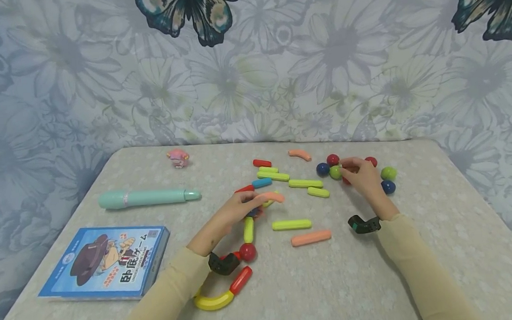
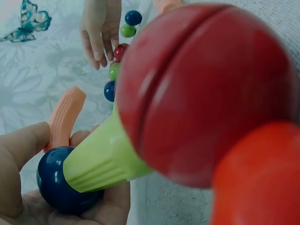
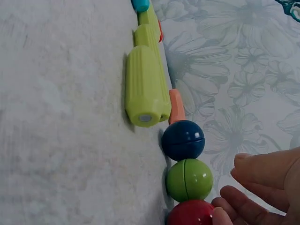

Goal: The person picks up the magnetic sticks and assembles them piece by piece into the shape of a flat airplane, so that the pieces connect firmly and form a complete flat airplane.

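The left hand (image 1: 241,208) grips a glossy dark blue ball (image 2: 58,178) above the desk (image 1: 336,293), fingers wrapped about it. From that ball a curved orange rod (image 1: 271,197) arcs rightward, its free tip dipping slightly, while a ridged lime rod (image 1: 248,231) runs, long axis nearly straight, towards the person and ends at a shiny red ball (image 1: 247,252) scored by a groove. The right hand (image 1: 360,175) has its fingers loosely extended, grasping nothing, beside a smooth, seamed green ball (image 3: 189,180); whether it touches the neighbouring red one (image 3: 191,214) I cannot tell. A faceted lime bar (image 3: 146,86), grooved lengthwise, shows a silvery disc in its end.
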A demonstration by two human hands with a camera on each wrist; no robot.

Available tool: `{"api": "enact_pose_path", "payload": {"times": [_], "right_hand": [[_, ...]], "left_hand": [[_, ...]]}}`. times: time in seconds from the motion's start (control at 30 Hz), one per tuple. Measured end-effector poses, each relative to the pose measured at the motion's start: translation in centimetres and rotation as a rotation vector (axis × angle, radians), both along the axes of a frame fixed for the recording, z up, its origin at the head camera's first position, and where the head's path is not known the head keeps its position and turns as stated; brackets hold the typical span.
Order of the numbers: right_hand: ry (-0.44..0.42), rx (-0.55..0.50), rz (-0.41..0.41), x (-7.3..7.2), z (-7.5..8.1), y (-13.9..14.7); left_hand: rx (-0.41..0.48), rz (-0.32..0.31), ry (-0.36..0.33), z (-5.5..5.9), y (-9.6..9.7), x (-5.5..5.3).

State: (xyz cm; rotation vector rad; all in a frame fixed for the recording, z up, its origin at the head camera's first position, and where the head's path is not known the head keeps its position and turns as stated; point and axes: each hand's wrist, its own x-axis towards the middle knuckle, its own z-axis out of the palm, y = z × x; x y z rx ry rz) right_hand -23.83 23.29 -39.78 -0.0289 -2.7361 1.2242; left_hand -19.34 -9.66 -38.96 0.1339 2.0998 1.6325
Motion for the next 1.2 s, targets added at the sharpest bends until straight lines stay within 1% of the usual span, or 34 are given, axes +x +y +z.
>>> {"api": "enact_pose_path", "payload": {"times": [0.07, 0.23, 0.4, 0.47, 0.63, 0.77, 0.87, 0.93, 1.0, 1.03, 1.1, 1.17, 1.2], "right_hand": [[-0.003, 0.035, 0.005, -0.3, 0.0, -0.2], [-0.004, 0.068, 0.001, -0.6, 0.1, -0.7], [-0.026, 0.114, 0.027, -0.9, -0.1, -0.8], [-0.016, 0.129, 0.038, -1.1, -0.2, -0.7], [0.021, 0.142, 0.052, -0.9, -0.4, -0.2], [0.021, 0.179, 0.058, -0.2, -0.3, 0.3], [-0.004, 0.231, 0.084, 0.5, -0.2, 0.8], [-0.019, 0.272, 0.112, 1.1, -0.3, 1.1], [-0.025, 0.306, 0.137, 1.8, -0.4, 1.4], [-0.023, 0.318, 0.149, 2.2, -0.4, 1.5], [-0.036, 0.299, 0.175, 2.9, -0.2, 1.5], [-0.047, 0.225, 0.217, 3.6, 0.0, 1.0], [-0.062, 0.17, 0.244, 3.9, 0.1, 0.6]], "left_hand": [[0.01, 0.011, -0.015, -0.1, -0.1, -0.1], [0.046, 0.019, -0.052, -0.3, -0.2, -0.2], [0.075, 0.011, -0.05, -0.5, -0.2, -0.1], [0.093, 0.014, -0.052, -0.6, -0.3, -0.1], [0.148, 0.02, -0.085, -0.7, -0.4, -0.3], [0.181, 0.004, -0.081, -0.6, -0.4, -0.5], [0.208, 0.017, -0.102, -0.6, -0.4, -0.7], [0.232, 0.02, -0.128, -0.7, -0.5, -0.8], [0.268, 0.032, -0.173, -0.8, -0.6, -0.9], [0.283, 0.026, -0.187, -0.8, -0.7, -0.9], [0.311, 0.024, -0.219, -1.0, -0.9, -0.9], [0.335, 0.027, -0.244, -1.1, -1.0, -0.9], [0.343, 0.026, -0.251, -1.2, -1.0, -0.9]]}}
